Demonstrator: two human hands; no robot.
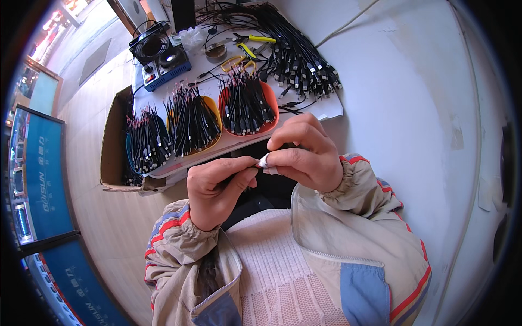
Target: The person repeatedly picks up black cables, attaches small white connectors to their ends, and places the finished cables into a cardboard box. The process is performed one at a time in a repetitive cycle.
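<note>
My left hand (217, 187) and my right hand (307, 155) meet fingertip to fingertip in front of my chest, near the table's front edge. Thumb and forefinger of the left hand are pinched on a thin wire (258, 165), of which only a small reddish bit shows. The right hand's fingers close on the same spot, its other fingers curled. Something white, like a wrapping of tape (264, 161), sits at the right fingertips; whether it is round a finger or held cannot be told. Beyond the hands, orange (272, 106), yellow (216, 111) and blue (129, 152) bins hold bunched black cables with bare reddish ends up.
A large heap of black USB cables (304, 65) covers the table's back right. Behind the bins lie yellow-handled pliers (262, 39), yellow scissors (239, 64) and a small round tin (216, 52). A blue boxed device with a fan (163, 60) stands back left, above a cardboard box (113, 141).
</note>
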